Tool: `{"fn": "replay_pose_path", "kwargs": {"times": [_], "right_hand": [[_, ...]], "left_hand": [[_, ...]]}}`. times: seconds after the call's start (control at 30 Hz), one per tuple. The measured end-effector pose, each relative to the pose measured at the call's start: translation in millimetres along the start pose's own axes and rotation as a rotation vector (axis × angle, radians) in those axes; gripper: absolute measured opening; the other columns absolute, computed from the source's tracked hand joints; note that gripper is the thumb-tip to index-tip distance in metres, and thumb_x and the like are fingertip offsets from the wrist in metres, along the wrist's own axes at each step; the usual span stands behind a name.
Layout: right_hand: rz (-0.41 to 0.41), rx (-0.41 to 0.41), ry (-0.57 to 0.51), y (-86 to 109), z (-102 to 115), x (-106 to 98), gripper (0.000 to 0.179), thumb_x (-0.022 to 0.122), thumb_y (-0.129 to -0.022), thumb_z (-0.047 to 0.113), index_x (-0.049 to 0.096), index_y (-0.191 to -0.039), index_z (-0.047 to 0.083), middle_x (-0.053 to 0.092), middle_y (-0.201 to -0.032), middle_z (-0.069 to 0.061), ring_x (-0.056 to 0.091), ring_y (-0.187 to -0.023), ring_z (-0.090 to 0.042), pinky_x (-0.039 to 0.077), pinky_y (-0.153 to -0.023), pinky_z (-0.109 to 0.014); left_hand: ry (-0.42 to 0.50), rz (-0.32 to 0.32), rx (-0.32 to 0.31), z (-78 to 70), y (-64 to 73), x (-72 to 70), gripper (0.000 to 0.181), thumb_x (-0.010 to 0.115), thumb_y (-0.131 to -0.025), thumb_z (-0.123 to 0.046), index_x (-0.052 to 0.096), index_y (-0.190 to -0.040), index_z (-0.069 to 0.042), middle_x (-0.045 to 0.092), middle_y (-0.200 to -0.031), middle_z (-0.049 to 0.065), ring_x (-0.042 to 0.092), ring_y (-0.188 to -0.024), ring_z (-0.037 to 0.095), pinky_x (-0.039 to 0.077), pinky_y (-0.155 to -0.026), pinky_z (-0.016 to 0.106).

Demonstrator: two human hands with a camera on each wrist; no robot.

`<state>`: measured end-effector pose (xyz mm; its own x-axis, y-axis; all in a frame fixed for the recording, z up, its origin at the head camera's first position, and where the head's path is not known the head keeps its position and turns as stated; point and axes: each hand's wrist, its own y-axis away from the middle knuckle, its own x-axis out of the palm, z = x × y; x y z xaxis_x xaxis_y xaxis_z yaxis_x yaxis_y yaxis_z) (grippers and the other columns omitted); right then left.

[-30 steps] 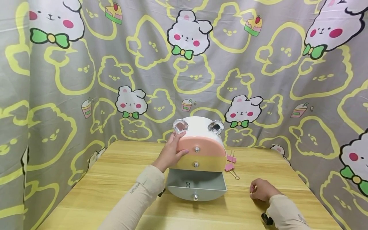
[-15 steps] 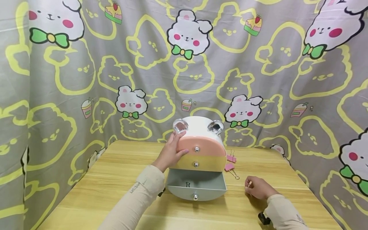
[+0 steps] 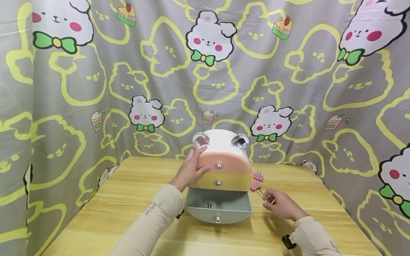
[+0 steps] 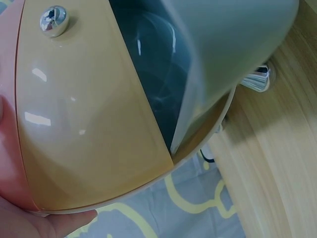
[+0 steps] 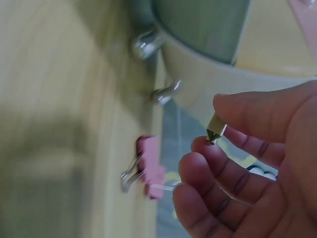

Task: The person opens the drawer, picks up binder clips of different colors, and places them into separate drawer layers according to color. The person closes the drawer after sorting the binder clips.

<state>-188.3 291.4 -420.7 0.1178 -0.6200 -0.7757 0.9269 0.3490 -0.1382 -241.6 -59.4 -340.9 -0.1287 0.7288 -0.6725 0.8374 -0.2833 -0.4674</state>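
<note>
A small desktop drawer cabinet (image 3: 235, 181) has a white top, silver round ears and silver knobs. Its grey bottom drawer (image 3: 235, 215) stands pulled out, with a small dark clip (image 3: 209, 205) inside. My left hand (image 3: 189, 170) grips the cabinet's upper left side, thumb across the pink front; in the left wrist view a finger lies along its edge. To the cabinet's right, my right hand (image 3: 283, 204) pinches a small yellowish binder clip (image 5: 216, 127) between thumb and index finger. Pink binder clips, a nearer one (image 3: 256, 186) and a farther one (image 3: 258, 176), lie just beyond this hand.
The wooden table (image 3: 128, 199) carries everything. A grey curtain (image 3: 173, 71) with yellow outlines and rabbit faces surrounds its back and sides. The open drawer juts toward the front edge, between the two forearms.
My right hand has moved left and slightly away from the body, toward the cabinet and the pink clips, still pinching the small clip. The left hand and cabinet have stayed put.
</note>
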Motion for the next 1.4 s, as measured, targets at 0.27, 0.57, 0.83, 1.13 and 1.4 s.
{"fn": "replay_pose_path", "kwargs": {"times": [0.27, 0.57, 0.83, 1.13, 1.4], "right_hand": [[-0.043, -0.085, 0.026, -4.1, 28.3, -1.7, 0.009, 0.068, -0.091, 0.014, 0.06, -0.093, 0.012, 0.056, -0.08, 0.005, 0.055, -0.07, -0.008, 0.047, -0.063, -0.028], [-0.062, -0.204, -0.025, -8.7, 51.4, 3.6, 0.011, 0.069, -0.089, 0.008, 0.059, -0.092, 0.012, 0.054, -0.076, 0.006, 0.052, -0.062, -0.006, 0.046, -0.057, -0.026], [-0.038, -0.234, -0.025, -11.5, 69.1, 9.3, 0.009, 0.069, -0.09, 0.011, 0.061, -0.091, 0.011, 0.053, -0.081, 0.006, 0.051, -0.064, -0.006, 0.046, -0.058, -0.026], [0.0, -0.208, -0.023, -14.4, 79.5, 11.9, 0.013, 0.07, -0.09, 0.014, 0.062, -0.094, 0.006, 0.055, -0.079, 0.006, 0.051, -0.066, -0.006, 0.046, -0.059, -0.026], [-0.096, -0.193, 0.031, -18.4, 69.3, 13.5, 0.009, 0.07, -0.088, 0.009, 0.061, -0.089, 0.01, 0.053, -0.077, 0.007, 0.049, -0.066, -0.005, 0.045, -0.059, -0.025]], "left_hand": [[0.011, -0.003, -0.005, -1.2, 0.0, -0.4, 0.072, 0.075, -0.086, -0.021, 0.036, -0.147, -0.025, 0.021, -0.155, 0.022, 0.044, -0.125, 0.047, 0.037, -0.099, 0.059], [0.006, -0.005, -0.002, -1.3, 0.4, -0.1, 0.072, 0.075, -0.086, -0.022, 0.036, -0.147, -0.024, 0.021, -0.155, 0.022, 0.044, -0.125, 0.048, 0.037, -0.099, 0.059], [0.007, -0.002, -0.008, -0.7, 0.6, 0.0, 0.072, 0.075, -0.086, -0.022, 0.036, -0.147, -0.025, 0.02, -0.155, 0.021, 0.044, -0.125, 0.048, 0.037, -0.099, 0.059], [0.008, 0.002, -0.014, -0.3, 0.6, 0.8, 0.072, 0.075, -0.086, -0.022, 0.036, -0.147, -0.025, 0.019, -0.156, 0.021, 0.044, -0.125, 0.047, 0.037, -0.099, 0.059], [0.008, -0.003, -0.002, 0.3, 0.2, 0.0, 0.072, 0.075, -0.086, -0.022, 0.036, -0.147, -0.025, 0.02, -0.156, 0.021, 0.041, -0.128, 0.048, 0.036, -0.1, 0.059]]}}
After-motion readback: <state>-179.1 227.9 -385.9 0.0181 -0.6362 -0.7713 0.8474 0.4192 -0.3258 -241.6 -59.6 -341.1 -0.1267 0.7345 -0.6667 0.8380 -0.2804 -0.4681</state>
